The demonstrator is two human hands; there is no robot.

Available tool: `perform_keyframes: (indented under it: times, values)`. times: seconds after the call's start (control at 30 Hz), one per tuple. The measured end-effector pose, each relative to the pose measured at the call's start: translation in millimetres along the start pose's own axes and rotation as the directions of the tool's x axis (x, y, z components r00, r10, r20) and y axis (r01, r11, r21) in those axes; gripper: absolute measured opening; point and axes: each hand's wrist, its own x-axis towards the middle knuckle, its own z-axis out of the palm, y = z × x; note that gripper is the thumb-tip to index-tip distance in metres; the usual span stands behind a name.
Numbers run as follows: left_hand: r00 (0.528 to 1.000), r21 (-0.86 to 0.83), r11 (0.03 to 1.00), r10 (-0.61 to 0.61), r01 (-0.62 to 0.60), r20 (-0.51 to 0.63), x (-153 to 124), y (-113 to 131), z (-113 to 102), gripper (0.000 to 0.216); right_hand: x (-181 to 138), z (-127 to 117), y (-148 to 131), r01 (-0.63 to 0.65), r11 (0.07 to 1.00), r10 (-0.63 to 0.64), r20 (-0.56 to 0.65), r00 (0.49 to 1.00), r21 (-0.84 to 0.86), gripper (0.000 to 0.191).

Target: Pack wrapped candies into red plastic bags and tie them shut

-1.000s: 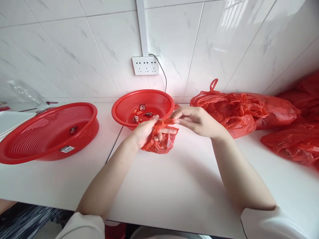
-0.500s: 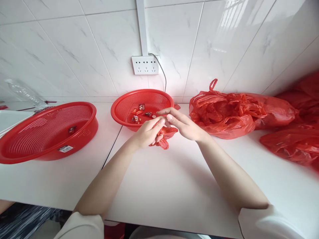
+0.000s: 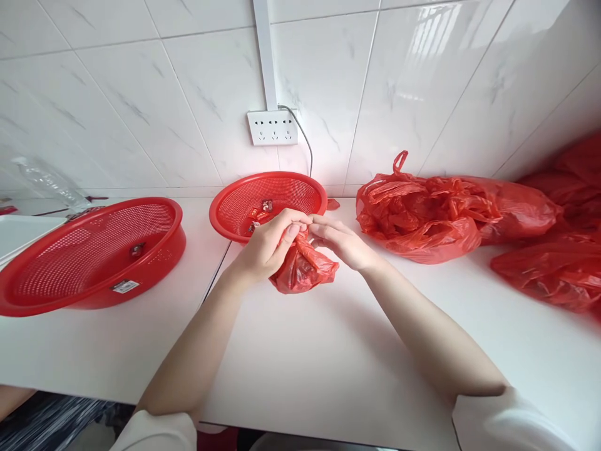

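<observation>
A small red plastic bag (image 3: 305, 270) with something inside rests on the white table, just in front of a small red basket (image 3: 313, 191). My left hand (image 3: 268, 245) is closed around the bag's top. My right hand (image 3: 340, 241) pinches the bag's neck from the right, its fingertips meeting those of the left hand. Several wrapped candies (image 3: 263, 210) lie in the small basket behind my hands.
A large red basket (image 3: 91, 250) with one candy and a label stands at the left. Filled red plastic bags (image 3: 446, 210) are heaped at the right, more at the far right (image 3: 558, 266). A wall socket (image 3: 273, 127) with a cable sits above the small basket. A clear bottle (image 3: 47, 181) lies at the far left.
Both hands kept working the bag's neck. The bag was bunched up between the fingers half a second ago and now hangs fuller below my hands, which have shifted slightly.
</observation>
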Motion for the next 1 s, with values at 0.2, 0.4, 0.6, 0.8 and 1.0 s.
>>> perform_keyframes:
  times: [0.2, 0.4, 0.6, 0.8, 1.0]
  values:
    - [0.998, 0.196, 0.980, 0.034, -0.041, 0.044, 1, -3, 1, 0.035, -3, -12, -7, 0.058, 0.943, -0.102, -0.118, 0.988, -0.327, 0.030]
    - [0.998, 0.522, 0.852, -0.054, 0.040, 0.012, 0, -13, -10, 0.039, -20, -28, -37, 0.129, 0.725, -0.218, -0.048, 0.975, -0.676, 0.026]
    - [1.000, 0.569, 0.822, -0.011, -0.004, 0.023, 1, -8, -18, 0.038, -36, -53, -53, 0.154, 0.565, -0.147, 0.085, 0.985, -0.810, 0.026]
    - [0.969, 0.552, 0.824, -0.221, 0.127, 0.107, 0, -7, -27, 0.042, -50, -84, -55, -0.011, 0.485, 0.067, 0.025, 0.997, -0.874, 0.026]
    - [0.787, 0.424, 0.833, -0.512, 0.356, 0.345, -8, -8, -7, 0.046, -59, -85, -56, -0.164, 0.469, 0.334, 0.002, 0.943, -0.868, 0.018]
